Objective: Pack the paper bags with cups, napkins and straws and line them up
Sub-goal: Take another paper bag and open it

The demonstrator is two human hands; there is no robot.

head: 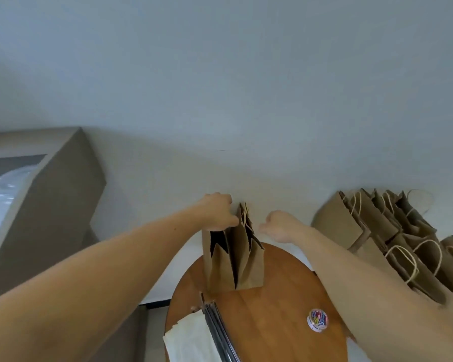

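Centre frame — left grip (219, 211) pinching top of upright paper bag (236, 257), right grip (280, 226) curled beside — hold unclear, wooden surface (272, 309) beneath.

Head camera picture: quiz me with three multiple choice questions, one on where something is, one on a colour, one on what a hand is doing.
1. Where do the standing paper bags rest? A) on the round wooden table; B) on a chair; C) on a shelf.
2. What colour are the napkins? A) red; B) white; C) green.
3. What is the left hand doing? A) lying flat on the table; B) holding a cup; C) gripping a bag's top edge.
Answers: 1 A, their bases sit on the wood; 2 B, the stack is plainly white; 3 C, its fingers curl over the bag's top.
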